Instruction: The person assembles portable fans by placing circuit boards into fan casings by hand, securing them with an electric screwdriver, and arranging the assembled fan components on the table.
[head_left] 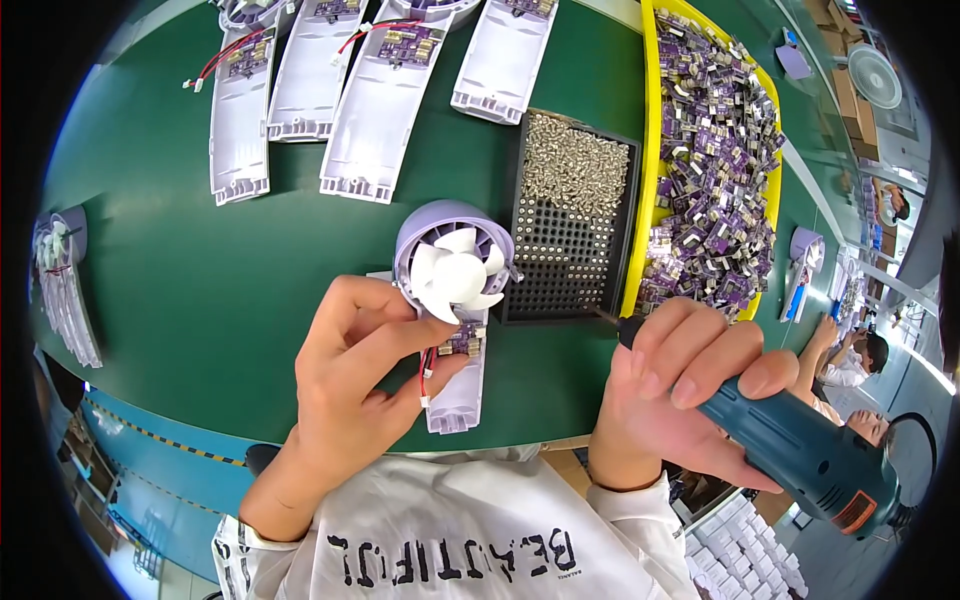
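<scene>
Left hand grips a handheld fan at frame centre, over the green tabletop. Fan's long axis runs top-to-bottom; lilac round head with white blades at the upper end, handle pointing down-frame. Right hand closed around a teal electric screwdriver, tip aimed upper-left, toward the black screw tray.

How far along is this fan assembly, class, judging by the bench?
Done: four white half-shells lie in a row at the back, purple boards with red wires fitted. In hand: the left hand holds a fan unit, its board seated; the right hand grips a teal electric screwdriver near the screw tray. Left: the yellow bin holds many loose boards.
</scene>
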